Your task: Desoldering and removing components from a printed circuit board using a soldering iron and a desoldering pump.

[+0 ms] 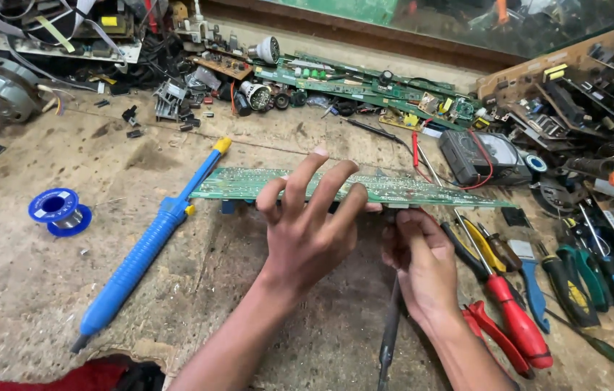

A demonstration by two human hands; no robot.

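A long green circuit board (423, 193) hovers edge-on above the worn workbench (24, 282), its solder side up. My left hand (307, 224) spreads its fingers over the board's middle and steadies it. My right hand (419, 261) grips the board's near edge from below, thumb on top. A dark slim tool (390, 337) lies on the bench under my right wrist; whether my hand touches it I cannot tell.
A blue desoldering pump (144, 253) lies diagonally at left, near a blue solder spool (59, 210). Pliers and screwdrivers (517, 318) crowd the right side. A multimeter (484, 156), more green boards (365, 83) and loose parts fill the back.
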